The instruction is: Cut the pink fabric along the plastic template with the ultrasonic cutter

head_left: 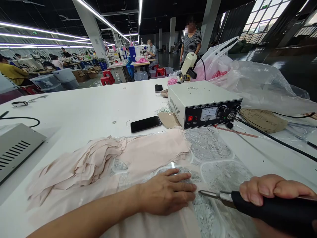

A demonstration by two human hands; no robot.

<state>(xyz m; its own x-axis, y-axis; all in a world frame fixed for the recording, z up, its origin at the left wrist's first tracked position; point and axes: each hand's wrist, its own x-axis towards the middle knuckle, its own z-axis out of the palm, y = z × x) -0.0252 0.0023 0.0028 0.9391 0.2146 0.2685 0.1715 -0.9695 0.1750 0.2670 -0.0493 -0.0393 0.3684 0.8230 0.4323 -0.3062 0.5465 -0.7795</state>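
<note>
Fabric [153, 155] under flat left hand [165, 193].

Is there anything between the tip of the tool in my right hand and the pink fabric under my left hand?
Nothing visible. The tool in the right hand points its metal tip at the left hand's fingertips, which press the pink fabric flat; only a small gap separates them.

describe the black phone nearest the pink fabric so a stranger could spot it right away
Find the white control box with the dial meter on the white table. Just left of its front corner lies the black phone, flat and screen-up above the pink fabric pile. It is larger and nearer than the other dark phone farther back.
</note>
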